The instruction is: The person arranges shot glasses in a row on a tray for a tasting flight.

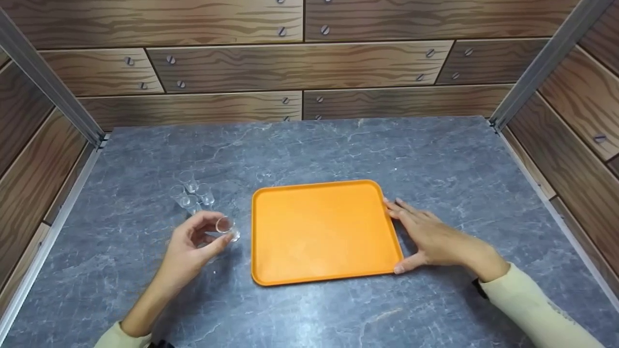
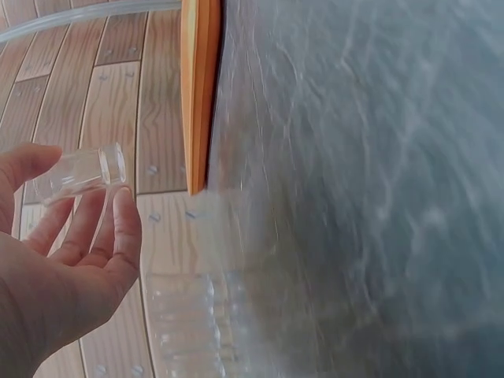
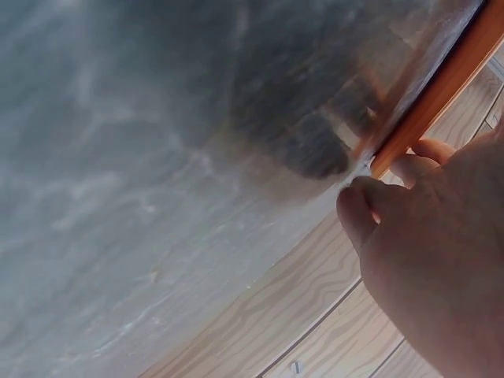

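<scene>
Grey marbled bench (image 1: 309, 150) was enclosed by wood-grain panel walls (image 1: 300, 63), with metal corner posts (image 1: 48, 82) at back.

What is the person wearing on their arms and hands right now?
Both hands are bare, no gloves or rings visible. The left hand and right hand come out of long, pale cream sleeves. A dark band, likely a strap, sits at the right wrist; something dark also shows at the left cuff.
</scene>
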### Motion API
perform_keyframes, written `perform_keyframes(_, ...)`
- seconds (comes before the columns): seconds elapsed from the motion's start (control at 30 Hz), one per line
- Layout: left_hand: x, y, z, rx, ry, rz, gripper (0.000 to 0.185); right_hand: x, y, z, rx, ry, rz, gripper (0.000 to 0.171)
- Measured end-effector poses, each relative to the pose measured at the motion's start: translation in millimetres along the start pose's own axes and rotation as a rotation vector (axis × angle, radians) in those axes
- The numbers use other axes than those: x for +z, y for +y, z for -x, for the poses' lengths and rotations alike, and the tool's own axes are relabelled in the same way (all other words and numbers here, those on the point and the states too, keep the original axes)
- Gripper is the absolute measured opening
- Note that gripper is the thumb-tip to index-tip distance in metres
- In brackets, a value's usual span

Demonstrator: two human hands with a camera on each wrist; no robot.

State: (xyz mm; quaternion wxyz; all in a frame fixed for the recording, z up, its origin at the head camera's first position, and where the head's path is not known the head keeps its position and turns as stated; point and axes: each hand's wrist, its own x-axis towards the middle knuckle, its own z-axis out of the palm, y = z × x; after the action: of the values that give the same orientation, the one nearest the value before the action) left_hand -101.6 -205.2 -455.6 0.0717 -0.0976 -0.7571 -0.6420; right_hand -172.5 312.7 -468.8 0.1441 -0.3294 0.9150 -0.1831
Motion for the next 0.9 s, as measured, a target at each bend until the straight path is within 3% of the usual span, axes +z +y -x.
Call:
perform_keyframes(0.33,17.2,-1.8,-5.4,0.024,-0.061,0.009,0.029,-1,-1,1,0.006,0.002,0.042,0.136)
perform_keyframes(0.9,50.2,-1.2,-39.2,0.020,-0.121,0.056,0.027,-5,-7,-1,0.016,-0.016,0.065,0.132)
